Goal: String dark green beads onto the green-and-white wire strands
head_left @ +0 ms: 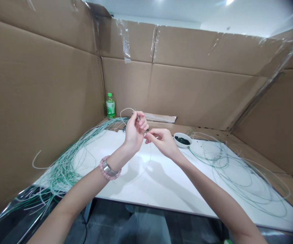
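Raised above the white table (126, 189), my left hand (135, 132) is closed on a thin white-and-green wire. A pale loop of this wire (126, 109) arches out behind the fingers, and a slack length curves down below the hands. My right hand (163, 141) pinches the wire with thumb and fingertips, close against the left fingers. Between the two hands shows a small dark green piece (147, 130), partly covered by the fingertips; its exact shape cannot be made out.
To the left lies a big bundle of green and white wires (62, 169), spilling over the table edge. A white bowl (183, 145) of small dark pieces stands right of my hands, near looser wire coils (227, 162). Cardboard walls (199, 91) surround the table; a green bottle (110, 106) stands in the corner.
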`<state>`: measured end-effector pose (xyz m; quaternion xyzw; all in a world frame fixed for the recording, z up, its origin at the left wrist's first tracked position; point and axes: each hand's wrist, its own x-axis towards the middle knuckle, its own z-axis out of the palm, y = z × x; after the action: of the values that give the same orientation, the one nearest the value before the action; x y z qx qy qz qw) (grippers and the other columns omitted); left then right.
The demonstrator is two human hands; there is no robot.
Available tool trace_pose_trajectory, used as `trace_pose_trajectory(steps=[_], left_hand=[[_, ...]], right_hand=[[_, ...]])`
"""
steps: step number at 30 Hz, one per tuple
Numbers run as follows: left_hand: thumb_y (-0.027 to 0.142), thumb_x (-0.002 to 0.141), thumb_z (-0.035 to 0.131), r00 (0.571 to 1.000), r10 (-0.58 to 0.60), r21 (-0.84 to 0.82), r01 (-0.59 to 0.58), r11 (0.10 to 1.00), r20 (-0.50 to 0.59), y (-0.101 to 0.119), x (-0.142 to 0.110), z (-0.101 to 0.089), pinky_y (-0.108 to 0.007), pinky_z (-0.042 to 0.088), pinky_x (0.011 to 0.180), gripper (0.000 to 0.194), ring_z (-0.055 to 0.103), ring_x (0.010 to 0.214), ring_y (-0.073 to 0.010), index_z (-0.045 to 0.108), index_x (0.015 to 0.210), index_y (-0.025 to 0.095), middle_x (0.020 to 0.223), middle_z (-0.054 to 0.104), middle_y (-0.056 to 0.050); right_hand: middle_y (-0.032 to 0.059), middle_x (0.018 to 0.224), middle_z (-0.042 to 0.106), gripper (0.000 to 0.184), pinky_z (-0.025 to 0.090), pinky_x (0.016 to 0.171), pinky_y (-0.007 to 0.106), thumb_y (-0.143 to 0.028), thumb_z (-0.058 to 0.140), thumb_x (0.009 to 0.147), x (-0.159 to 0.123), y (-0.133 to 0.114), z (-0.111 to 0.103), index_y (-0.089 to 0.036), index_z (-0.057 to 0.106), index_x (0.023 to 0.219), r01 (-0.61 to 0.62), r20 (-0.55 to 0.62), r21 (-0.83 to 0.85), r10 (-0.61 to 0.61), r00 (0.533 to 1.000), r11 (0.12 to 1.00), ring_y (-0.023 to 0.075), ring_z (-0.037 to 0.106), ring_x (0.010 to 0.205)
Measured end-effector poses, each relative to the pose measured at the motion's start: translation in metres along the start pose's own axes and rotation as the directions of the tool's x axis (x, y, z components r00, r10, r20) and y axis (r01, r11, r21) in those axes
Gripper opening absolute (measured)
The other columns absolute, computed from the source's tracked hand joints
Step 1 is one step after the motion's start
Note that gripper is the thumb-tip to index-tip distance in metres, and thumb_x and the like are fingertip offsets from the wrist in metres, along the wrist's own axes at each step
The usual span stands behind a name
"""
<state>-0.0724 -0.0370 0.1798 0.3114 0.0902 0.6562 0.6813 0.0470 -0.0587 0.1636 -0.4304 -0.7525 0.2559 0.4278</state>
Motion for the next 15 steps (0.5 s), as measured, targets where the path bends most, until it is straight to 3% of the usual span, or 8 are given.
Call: trace_pose_trajectory(steps=[15], left_hand=[[0.019, 0.097, 0.033, 0.997, 0.020, 0.023, -0.019, 1.000, -0.068, -0.005, 0.002, -0.002, -0.017, 0.038, 0.047, 0.037, 0.043, 0.045, -0.0053, 0.061, 0.073, 0.014, 0.054, 0.040, 0.004]], right_hand=[[0.0033, 0.064, 0.069, 0.020, 0.047, 0.061, 0.023, -0.022, 0.052, 0.077, -0.010, 0.002, -0.001, -0.017, 0.067, 0.065, -0.080, 0.003, 0.160, 0.081, 0.997, 0.984, 0.0149, 0.065, 0.064]])
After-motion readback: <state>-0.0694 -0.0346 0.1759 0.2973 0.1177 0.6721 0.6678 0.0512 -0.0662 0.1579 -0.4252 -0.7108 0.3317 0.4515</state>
